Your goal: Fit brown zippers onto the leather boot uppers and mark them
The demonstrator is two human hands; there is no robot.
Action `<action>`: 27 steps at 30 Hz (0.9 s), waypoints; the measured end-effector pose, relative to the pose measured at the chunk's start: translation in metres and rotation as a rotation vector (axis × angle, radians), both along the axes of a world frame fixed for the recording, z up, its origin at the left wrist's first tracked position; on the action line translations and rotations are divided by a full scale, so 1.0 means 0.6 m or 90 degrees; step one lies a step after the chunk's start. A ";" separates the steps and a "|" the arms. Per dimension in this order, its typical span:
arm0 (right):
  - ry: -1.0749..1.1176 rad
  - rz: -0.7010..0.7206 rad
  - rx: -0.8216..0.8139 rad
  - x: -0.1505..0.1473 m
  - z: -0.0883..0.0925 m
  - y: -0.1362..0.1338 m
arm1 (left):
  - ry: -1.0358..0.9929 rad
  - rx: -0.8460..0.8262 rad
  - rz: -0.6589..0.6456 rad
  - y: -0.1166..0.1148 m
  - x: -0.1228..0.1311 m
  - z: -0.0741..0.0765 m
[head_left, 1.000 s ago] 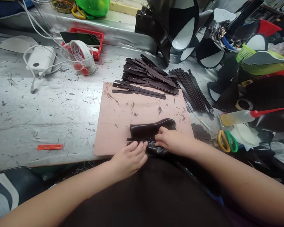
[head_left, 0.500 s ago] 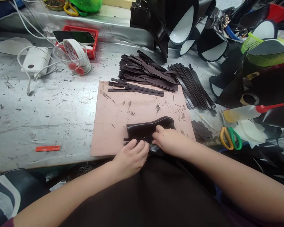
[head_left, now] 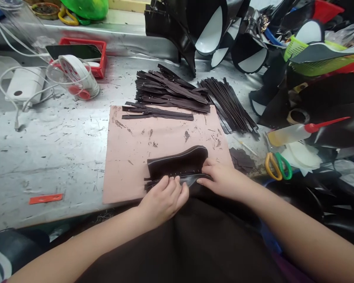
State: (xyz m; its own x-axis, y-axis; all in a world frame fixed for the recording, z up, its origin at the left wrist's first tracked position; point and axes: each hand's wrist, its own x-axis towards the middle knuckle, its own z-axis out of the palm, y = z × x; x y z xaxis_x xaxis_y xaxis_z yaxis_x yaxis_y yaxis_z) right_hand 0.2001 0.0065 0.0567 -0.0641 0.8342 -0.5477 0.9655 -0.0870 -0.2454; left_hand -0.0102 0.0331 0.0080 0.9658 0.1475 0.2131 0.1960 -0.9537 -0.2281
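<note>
A dark leather piece [head_left: 177, 160] with a curved right end lies at the front of the pink board [head_left: 129, 157]. Along its lower edge runs a dark zipper strip [head_left: 153, 182], with a row of small white marks above it. My left hand [head_left: 165, 198] has its fingers curled on the strip and the leather's near edge. At the right end of the piece, my right hand [head_left: 221, 177] pinches the leather between thumb and fingers. Part of the leather hangs over the board's front edge toward my lap.
Behind the board lie a pile of zippers [head_left: 171, 88] and a bundle of thin strips [head_left: 230, 104]. Scissors [head_left: 279, 165] and a bottle [head_left: 292, 135] are at the right. An orange strip [head_left: 45, 198], a red basket [head_left: 102, 65] and a white tape roll [head_left: 76, 72] are at the left.
The view has shifted a little to the right. My right hand has moved along to the leather's right end, and more of the leather and its white marks now shows between the hands.
</note>
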 end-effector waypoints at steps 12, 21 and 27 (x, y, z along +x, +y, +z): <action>-0.091 0.022 0.054 -0.015 -0.022 -0.015 | 0.060 -0.005 -0.035 0.011 0.022 0.007; -0.064 -0.074 0.069 0.001 -0.010 -0.019 | 0.090 -0.002 -0.117 0.007 0.044 -0.005; 0.097 -0.156 0.066 0.037 -0.013 -0.038 | 0.060 -0.087 -0.133 0.020 0.039 -0.010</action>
State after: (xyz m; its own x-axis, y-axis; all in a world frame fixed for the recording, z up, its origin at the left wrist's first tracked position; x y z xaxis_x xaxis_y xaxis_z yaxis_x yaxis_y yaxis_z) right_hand 0.2225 -0.0164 0.0486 0.0714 0.8858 -0.4585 0.8703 -0.2799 -0.4052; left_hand 0.0135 0.0454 0.0020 0.9930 -0.0357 0.1124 -0.0241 -0.9944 -0.1028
